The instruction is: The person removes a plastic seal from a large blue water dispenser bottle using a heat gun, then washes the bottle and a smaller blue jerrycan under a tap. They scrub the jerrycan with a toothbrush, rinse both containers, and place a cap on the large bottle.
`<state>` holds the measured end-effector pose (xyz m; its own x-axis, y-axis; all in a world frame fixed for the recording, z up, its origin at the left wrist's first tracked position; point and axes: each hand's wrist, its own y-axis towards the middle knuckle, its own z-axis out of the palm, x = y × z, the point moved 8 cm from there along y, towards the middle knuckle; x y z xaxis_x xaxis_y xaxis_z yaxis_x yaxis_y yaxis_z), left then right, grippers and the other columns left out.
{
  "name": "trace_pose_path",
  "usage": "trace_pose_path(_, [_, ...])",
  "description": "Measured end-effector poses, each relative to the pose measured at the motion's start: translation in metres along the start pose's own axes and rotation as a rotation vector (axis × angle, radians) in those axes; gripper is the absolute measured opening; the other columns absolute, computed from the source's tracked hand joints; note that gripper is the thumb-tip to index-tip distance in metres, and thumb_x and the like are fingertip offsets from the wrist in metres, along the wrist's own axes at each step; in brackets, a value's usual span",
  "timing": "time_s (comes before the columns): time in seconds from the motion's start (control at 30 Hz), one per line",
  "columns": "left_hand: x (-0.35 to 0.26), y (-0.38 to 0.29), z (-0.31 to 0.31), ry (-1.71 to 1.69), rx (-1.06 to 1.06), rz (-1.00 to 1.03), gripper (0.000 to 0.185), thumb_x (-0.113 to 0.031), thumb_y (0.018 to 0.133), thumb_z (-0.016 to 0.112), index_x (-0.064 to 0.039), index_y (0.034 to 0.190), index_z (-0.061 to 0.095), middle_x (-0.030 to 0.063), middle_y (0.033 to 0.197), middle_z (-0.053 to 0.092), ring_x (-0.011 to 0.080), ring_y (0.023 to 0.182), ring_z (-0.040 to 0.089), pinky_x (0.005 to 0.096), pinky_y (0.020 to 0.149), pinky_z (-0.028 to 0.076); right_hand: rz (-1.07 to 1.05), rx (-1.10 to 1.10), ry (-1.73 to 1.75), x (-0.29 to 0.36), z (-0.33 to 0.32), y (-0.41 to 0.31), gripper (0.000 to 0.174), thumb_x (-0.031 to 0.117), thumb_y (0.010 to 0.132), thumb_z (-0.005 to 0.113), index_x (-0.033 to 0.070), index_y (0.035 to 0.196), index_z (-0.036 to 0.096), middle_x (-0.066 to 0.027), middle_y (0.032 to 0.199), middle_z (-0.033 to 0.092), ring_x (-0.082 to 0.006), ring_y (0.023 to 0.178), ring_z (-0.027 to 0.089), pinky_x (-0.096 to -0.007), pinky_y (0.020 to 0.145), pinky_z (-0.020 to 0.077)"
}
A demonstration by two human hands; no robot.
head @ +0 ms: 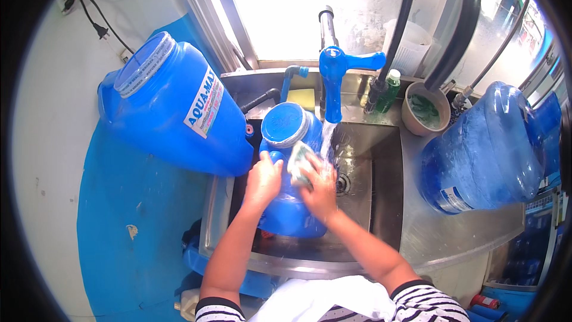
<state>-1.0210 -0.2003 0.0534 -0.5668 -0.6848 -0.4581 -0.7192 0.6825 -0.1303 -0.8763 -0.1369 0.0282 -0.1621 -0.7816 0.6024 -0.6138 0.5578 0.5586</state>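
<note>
A blue plastic water container (pixel 292 219) with a round screw lid (pixel 283 123) stands in the stainless steel sink basin (pixel 357 143). My left hand (pixel 262 181) is closed around the container's handle, just below the lid. In my right hand (pixel 319 185) is a pale, greenish scrubbing sponge (pixel 300 163), pressed against the container's upper side; the hand is slightly blurred. From the blue faucet (pixel 333 76), water (pixel 327 138) runs down beside the container's right side. The drain (pixel 343 183) shows to the right of my right hand.
A larger labelled blue container (pixel 178 112) leans at the sink's left. On the steel counter (pixel 447 241) at right stands a clear blue water bottle (pixel 482 156). Behind are a yellow sponge (pixel 300 98), a green bottle (pixel 389 91) and a tub (pixel 426 116). A plug (pixel 100 31) hangs at the left wall.
</note>
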Motion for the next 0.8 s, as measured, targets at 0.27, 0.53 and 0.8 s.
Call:
trace_pose_path(0.27, [-0.014,-0.04,-0.003,-0.025,0.018,0.29,0.036,-0.029,0.093,0.055,0.002,0.107,0.042,0.0294,0.087,0.063,0.047,0.083,0.062,0.0531,0.072,0.049,-0.335,0.09,0.089,0.011,-0.058,0.047,0.019,0.017,0.067,0.074,0.012,0.084,0.07,-0.0008,0.086,0.069,-0.0249,0.091,0.06,-0.0406,0.087,0.04])
trace_pose_path(0.53, [0.01,-0.054,-0.006,-0.089,0.07,0.33,0.04,-0.03,0.091,0.059,0.0,0.116,0.047,0.0269,0.087,0.064,0.0451,0.081,0.062,0.0512,0.069,0.049,0.054,-0.12,0.659,-0.089,-0.067,0.039,0.038,0.037,0.092,0.057,0.001,0.098,0.064,-0.0135,0.1,0.065,-0.0208,0.094,0.062,-0.0348,0.087,0.048])
trace_pose_path(0.8, [0.007,-0.09,-0.004,-0.051,0.073,0.483,0.039,-0.029,0.086,0.064,-0.002,0.113,0.057,0.0203,0.095,0.065,0.039,0.083,0.064,0.0455,0.071,0.052,0.524,0.397,0.252,-0.307,0.081,-0.049,0.028,0.014,0.083,0.053,-0.001,0.104,0.063,-0.0167,0.095,0.067,-0.0241,0.088,0.064,-0.0352,0.08,0.0498])
